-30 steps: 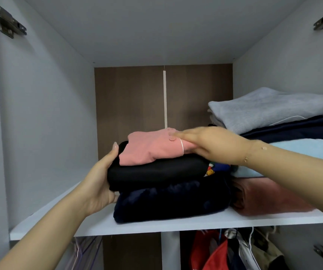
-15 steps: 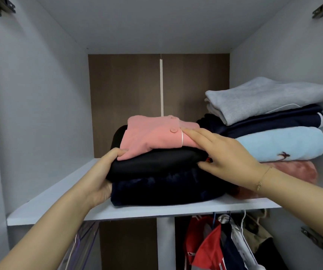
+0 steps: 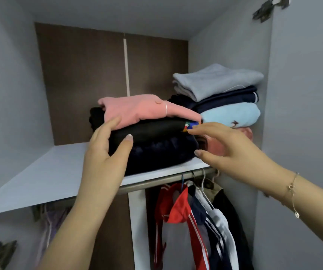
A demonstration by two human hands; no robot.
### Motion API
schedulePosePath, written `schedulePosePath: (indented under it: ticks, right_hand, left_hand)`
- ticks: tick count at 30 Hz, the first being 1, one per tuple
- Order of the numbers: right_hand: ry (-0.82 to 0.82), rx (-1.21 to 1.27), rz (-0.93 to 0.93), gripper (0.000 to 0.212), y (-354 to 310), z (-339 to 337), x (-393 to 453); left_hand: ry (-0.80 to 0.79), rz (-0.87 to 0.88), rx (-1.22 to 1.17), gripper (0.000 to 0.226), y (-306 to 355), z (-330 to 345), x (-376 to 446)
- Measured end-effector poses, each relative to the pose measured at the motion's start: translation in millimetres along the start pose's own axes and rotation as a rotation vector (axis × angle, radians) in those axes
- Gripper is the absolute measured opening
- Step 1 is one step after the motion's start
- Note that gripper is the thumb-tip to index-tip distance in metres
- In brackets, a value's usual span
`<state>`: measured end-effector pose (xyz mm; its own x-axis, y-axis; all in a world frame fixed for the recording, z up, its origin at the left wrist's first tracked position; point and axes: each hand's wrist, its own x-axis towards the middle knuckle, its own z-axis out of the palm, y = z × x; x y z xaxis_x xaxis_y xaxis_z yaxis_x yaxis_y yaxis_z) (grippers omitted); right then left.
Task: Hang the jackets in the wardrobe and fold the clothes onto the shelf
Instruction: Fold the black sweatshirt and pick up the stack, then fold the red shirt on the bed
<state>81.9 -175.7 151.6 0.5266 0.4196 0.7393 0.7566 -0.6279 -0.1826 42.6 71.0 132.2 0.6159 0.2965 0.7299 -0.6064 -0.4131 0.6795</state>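
A stack of folded clothes sits on the white shelf [image 3: 39, 178]: a pink top [image 3: 143, 110] over a black garment [image 3: 156, 129] over a dark navy fleece [image 3: 156, 154]. My left hand [image 3: 106, 152] holds the stack's left front corner, fingers on the pink top's edge and thumb on the black garment. My right hand [image 3: 224, 145] hovers at the stack's right end with fingers spread, index tip at the colourful print on the black garment. Jackets [image 3: 195, 221] hang on the rail [image 3: 156, 183] below.
A second stack stands at the right against the wardrobe wall: grey top [image 3: 215, 80], navy garment [image 3: 230, 98], light blue top [image 3: 230, 114], pink fleece [image 3: 215, 145]. The shelf's left part is bare. A white divider [image 3: 137, 227] stands under the shelf. Door hinges sit at upper right and lower left.
My view has shifted left and down. My left hand has moved up the stack's left corner. My right hand has lifted off the pink top and drawn back to the stack's right end.
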Motion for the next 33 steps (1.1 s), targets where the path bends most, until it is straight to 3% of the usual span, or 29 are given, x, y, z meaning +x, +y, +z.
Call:
schedulePosePath:
  ticks: [3,8,11,17,22,28,33]
  right_hand:
    - [-0.053,-0.088,0.135,0.036,-11,-16,-54]
    - [0.015,-0.017,0.459,0.030,-27,-58,-154]
    - [0.097,0.058,0.678,0.027,-38,-93,-213]
    - [0.315,0.124,0.934,0.027,-75,-171,-324]
    - [0.333,-0.049,1.075,0.026,-102,-248,-419]
    - [0.546,-0.058,1.213,0.027,-158,-358,-561]
    - [0.600,-0.168,1.352,0.029,-218,-431,-666]
  left_hand:
    - [-0.155,-0.007,-0.112,0.037,11,25,-34]
    - [-0.504,-0.285,-0.569,0.033,24,71,-96]
    - [-0.688,-0.409,-0.721,0.034,45,112,-133]
    - [-1.027,-0.462,-0.845,0.046,121,176,-221]
    - [-1.291,-0.395,-0.868,0.043,199,227,-305]
    - [-1.550,-0.397,-0.946,0.040,331,282,-443]
    - [-1.740,-0.445,-0.994,0.038,418,306,-560]
